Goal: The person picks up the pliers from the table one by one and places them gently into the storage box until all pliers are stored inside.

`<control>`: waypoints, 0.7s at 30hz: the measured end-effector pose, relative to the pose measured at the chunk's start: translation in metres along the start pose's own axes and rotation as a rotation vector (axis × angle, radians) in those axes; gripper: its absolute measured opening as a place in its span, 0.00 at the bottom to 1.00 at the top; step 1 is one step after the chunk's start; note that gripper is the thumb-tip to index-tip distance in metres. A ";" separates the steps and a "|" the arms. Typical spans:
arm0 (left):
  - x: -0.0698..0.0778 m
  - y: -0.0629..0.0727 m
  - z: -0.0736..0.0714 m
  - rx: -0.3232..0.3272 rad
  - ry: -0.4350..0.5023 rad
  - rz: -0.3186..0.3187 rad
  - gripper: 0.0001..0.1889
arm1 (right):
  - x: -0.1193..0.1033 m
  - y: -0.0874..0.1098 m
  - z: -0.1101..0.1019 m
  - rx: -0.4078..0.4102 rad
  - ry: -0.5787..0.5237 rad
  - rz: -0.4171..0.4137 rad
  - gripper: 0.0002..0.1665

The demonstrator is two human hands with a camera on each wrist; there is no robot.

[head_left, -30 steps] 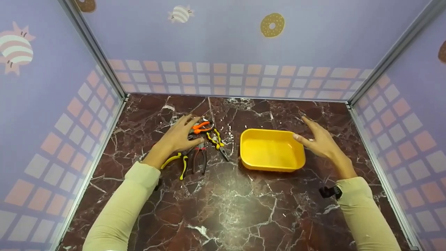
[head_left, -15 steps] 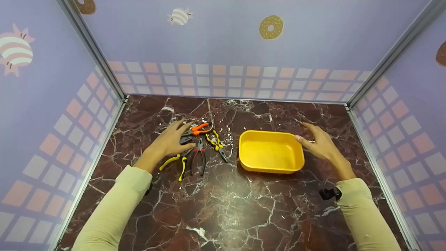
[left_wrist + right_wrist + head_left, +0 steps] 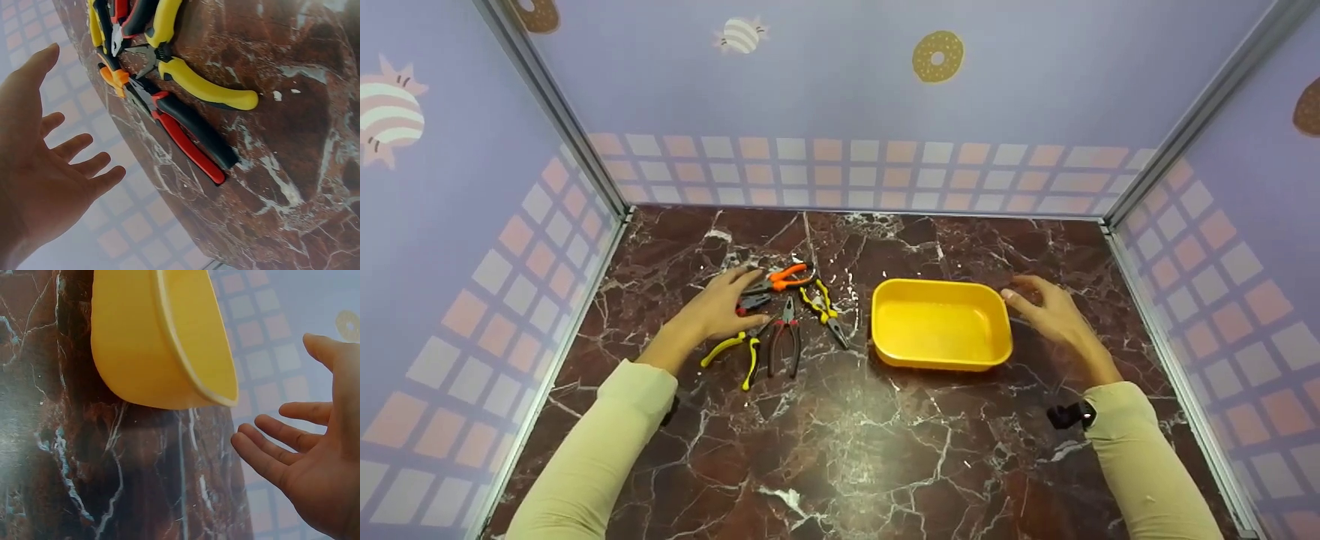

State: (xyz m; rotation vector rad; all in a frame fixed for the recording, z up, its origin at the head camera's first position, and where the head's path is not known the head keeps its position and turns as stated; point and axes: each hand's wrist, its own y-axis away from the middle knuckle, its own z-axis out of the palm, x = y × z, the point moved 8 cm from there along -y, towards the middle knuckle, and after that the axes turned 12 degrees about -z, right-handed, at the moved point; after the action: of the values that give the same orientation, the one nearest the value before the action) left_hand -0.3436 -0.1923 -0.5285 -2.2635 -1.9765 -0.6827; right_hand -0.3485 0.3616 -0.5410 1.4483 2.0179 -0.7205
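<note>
My left hand (image 3: 712,307) hovers over the left edge of a group of pliers, fingers loosely spread and holding nothing. Beneath its fingers, a red-and-black pair of pliers (image 3: 754,301) is partly covered; the left wrist view shows its handles (image 3: 188,149) whole. Around it lie yellow-handled diagonal cutters (image 3: 754,358), dark pliers with red bands (image 3: 788,320), orange-handled pliers (image 3: 790,285) and yellow-and-black long-nose pliers (image 3: 829,315). On the right stands a yellow plastic bin (image 3: 941,322). My right hand (image 3: 1054,311) is beside the bin's right end, relaxed, thumb near the rim.
Everything rests on a dark red marbled surface (image 3: 855,450). White specks are scattered near the long-nose pliers. Lilac panels (image 3: 840,97) with checks and sweets wall in the back and both sides. A black wrist camera (image 3: 1069,415) sits at the right cuff.
My left hand has drawn back left and toward me, uncovering more of the pliers. My right hand has shifted slightly, its thumb now off the bin's rim. The tools and bin stay put.
</note>
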 end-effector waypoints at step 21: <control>-0.048 -0.001 0.011 0.021 -0.028 -0.078 0.44 | 0.026 0.005 0.015 -0.033 -0.262 0.095 0.31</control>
State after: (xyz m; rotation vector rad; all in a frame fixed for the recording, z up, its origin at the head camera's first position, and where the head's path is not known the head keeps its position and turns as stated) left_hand -0.3450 -0.2333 -0.5560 -2.2059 -2.0843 -0.6373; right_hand -0.3492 0.3695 -0.5703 1.3450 1.7432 -0.7878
